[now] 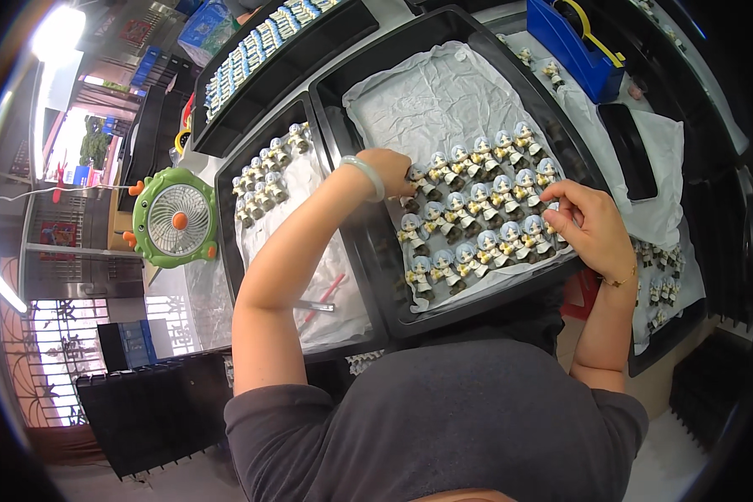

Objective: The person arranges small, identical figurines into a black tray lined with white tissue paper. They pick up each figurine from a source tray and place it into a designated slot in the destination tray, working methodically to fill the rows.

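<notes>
Several small figurines with pale blue hair (pixel 477 217) stand in rows on white paper inside a black tray (pixel 368 243). My left hand (pixel 391 167), with a pale bangle on the wrist, reaches to the left end of the rows and grips one figurine (pixel 417 177). My right hand (pixel 590 222) rests at the right end of the rows, fingers pinched on a figurine (pixel 552 224) at the tray's edge.
A second black tray (pixel 230 243) to the left holds more figurines (pixel 263 180), a red-handled tool (pixel 322 297) and white paper. A green round fan (pixel 176 217) stands further left. A blue bin (pixel 573 46), a dark flat slab (pixel 632 151) and extra figurines (pixel 661 276) lie right.
</notes>
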A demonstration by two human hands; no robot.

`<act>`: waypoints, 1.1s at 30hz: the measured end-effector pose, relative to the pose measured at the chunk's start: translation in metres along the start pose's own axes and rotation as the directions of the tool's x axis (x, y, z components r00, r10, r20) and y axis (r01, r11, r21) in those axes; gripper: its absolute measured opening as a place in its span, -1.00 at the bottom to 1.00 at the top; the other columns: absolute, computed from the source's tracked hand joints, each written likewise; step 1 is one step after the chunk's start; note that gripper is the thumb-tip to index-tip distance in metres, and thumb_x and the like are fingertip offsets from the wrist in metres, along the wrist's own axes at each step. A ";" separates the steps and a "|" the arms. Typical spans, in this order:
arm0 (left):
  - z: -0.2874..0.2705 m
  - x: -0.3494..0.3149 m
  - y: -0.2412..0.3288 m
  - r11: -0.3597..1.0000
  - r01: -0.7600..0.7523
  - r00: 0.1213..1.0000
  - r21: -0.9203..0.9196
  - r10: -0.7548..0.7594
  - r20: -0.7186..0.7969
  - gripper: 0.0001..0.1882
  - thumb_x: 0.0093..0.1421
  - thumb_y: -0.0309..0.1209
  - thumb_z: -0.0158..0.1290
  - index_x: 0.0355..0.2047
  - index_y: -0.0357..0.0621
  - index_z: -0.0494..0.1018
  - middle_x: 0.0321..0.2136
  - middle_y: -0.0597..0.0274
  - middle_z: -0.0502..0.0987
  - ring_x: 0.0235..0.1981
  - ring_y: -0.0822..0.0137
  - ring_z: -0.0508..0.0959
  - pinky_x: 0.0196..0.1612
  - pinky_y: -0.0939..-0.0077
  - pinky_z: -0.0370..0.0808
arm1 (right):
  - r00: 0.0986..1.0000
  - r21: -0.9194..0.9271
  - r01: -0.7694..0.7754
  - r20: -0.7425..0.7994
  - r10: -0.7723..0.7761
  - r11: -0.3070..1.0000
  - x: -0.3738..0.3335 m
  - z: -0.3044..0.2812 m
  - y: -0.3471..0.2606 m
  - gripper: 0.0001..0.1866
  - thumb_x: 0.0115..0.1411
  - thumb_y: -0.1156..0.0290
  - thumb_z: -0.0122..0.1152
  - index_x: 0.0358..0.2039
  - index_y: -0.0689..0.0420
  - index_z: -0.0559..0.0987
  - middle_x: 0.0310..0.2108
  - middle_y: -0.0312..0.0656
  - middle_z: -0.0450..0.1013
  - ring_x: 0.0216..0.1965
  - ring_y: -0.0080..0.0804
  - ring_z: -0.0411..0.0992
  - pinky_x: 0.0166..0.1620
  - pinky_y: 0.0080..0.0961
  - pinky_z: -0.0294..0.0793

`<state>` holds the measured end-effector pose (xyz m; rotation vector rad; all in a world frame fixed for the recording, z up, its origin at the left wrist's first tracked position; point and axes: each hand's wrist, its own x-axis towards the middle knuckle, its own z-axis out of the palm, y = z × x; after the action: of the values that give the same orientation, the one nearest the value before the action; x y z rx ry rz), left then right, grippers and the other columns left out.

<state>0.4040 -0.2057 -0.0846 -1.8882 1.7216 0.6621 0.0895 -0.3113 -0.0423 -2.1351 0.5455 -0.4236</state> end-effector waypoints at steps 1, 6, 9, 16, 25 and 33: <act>0.003 -0.001 -0.003 1.000 -0.026 1.000 -0.010 0.026 0.016 -0.75 0.05 -0.23 -0.04 -0.36 -0.12 0.45 -0.37 0.10 0.49 -0.32 0.09 0.49 -0.27 0.31 0.41 | 1.000 -0.001 -0.001 0.008 0.001 1.000 0.001 0.000 0.000 -0.79 -0.03 0.34 0.16 -0.39 0.18 0.45 -0.73 -0.24 0.24 -0.66 -0.45 0.25 -0.53 -0.54 0.19; 0.009 -0.037 0.004 0.998 0.008 0.894 0.068 0.023 -0.447 -0.78 0.06 -0.34 -0.05 -0.31 -0.19 0.37 -0.39 0.09 0.47 -0.37 0.08 0.46 -0.31 0.33 0.42 | 1.000 0.040 -0.011 -0.010 0.011 0.999 0.001 0.002 -0.001 -0.80 -0.06 0.41 0.16 -0.39 0.20 0.46 -0.71 -0.24 0.23 -0.66 -0.48 0.22 -0.54 -0.55 0.16; -0.016 -0.090 0.026 0.976 -0.082 0.794 -0.202 -0.058 -0.605 -0.73 0.11 -0.43 -0.13 -0.15 -0.19 0.26 -0.36 0.17 0.42 -0.48 0.21 0.46 -0.34 0.38 0.42 | 1.000 0.046 -0.006 -0.029 0.008 0.999 0.000 0.003 -0.002 -0.81 -0.06 0.43 0.16 -0.39 0.21 0.47 -0.71 -0.25 0.22 -0.66 -0.51 0.19 -0.54 -0.57 0.13; 0.020 -0.155 0.028 -0.486 -0.509 0.851 -0.710 -0.162 -0.500 -0.47 0.11 -0.32 -0.11 0.07 -0.12 0.02 -0.08 0.10 0.28 -0.38 0.14 0.44 -0.19 0.11 0.40 | 0.999 0.089 -0.030 -0.016 0.031 0.996 0.002 0.007 0.001 -0.82 -0.04 0.48 0.13 -0.38 0.24 0.45 -0.69 -0.29 0.21 -0.62 -0.60 0.15 -0.53 -0.63 0.10; 0.039 -0.172 0.050 -0.259 -0.732 0.676 -0.630 -0.159 -0.720 -0.18 -0.19 -0.69 0.13 0.00 0.16 -0.05 -0.02 0.01 0.16 -0.25 0.23 0.44 -0.11 0.28 0.41 | 0.996 0.053 -0.078 -0.047 0.081 0.996 0.003 0.015 0.008 -0.86 0.02 0.50 0.09 -0.36 0.21 0.46 -0.68 -0.43 0.09 -0.63 -0.72 -0.01 -0.57 -0.70 -0.07; 0.039 -0.178 0.041 0.089 -0.774 0.624 -0.627 -0.059 -0.779 -0.22 -0.22 -0.58 0.22 0.00 -0.03 0.04 -0.03 0.10 0.23 -0.26 0.41 0.34 -0.20 0.50 0.34 | 0.993 0.029 -0.102 -0.050 0.103 0.994 0.003 0.017 0.011 -0.85 0.04 0.50 0.08 -0.32 0.21 0.46 -0.66 -0.47 0.08 -0.61 -0.75 -0.03 -0.55 -0.74 -0.09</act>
<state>0.3472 -0.0494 -0.0001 -2.6514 2.7469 1.9615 0.0975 -0.3076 -0.0607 -2.0656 0.6721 -0.4273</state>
